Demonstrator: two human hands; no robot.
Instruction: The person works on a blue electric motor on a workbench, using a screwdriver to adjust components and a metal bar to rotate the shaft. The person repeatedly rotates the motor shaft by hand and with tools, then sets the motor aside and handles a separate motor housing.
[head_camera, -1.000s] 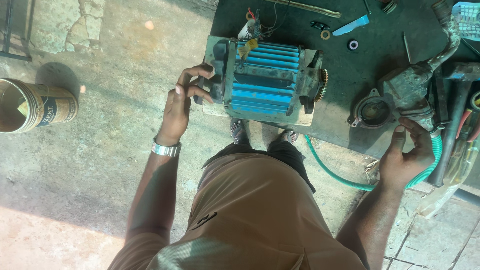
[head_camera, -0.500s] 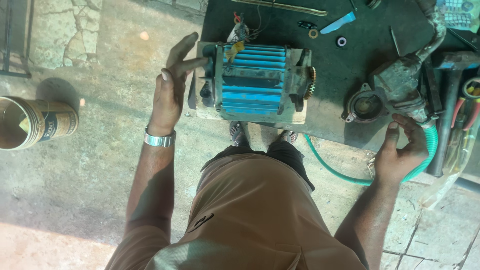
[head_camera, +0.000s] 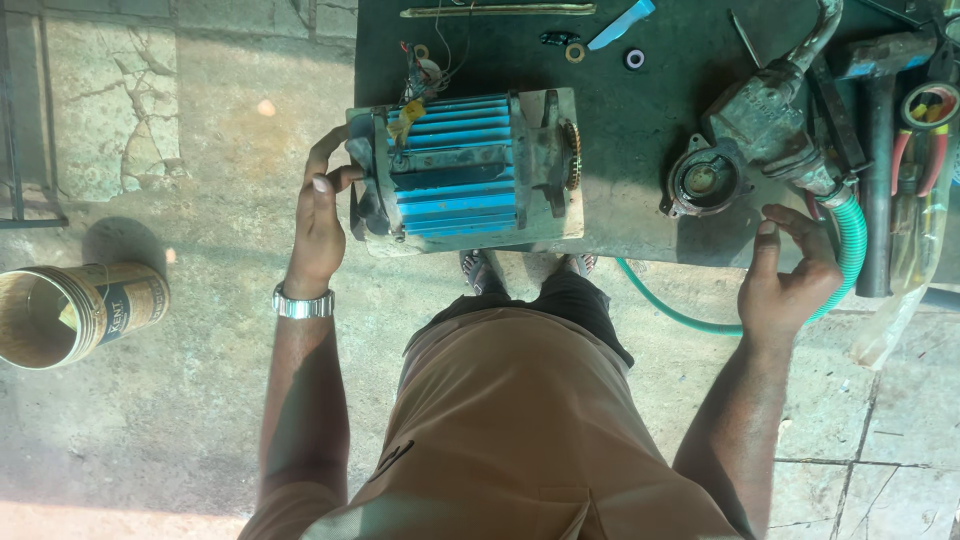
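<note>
place: repair workshop | evidence: finned blue motor, hammer, pliers, greasy dark workbench

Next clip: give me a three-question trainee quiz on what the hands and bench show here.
1. True or false: the left hand rests against the end of the blue finned motor.
2. Which thing is the right hand nearest? A) hammer B) green hose C) open tin can
3. Where does the tin can lie?

Key: 1 true. 2 B. 3 On its side on the floor, left of the dark bench.
</note>
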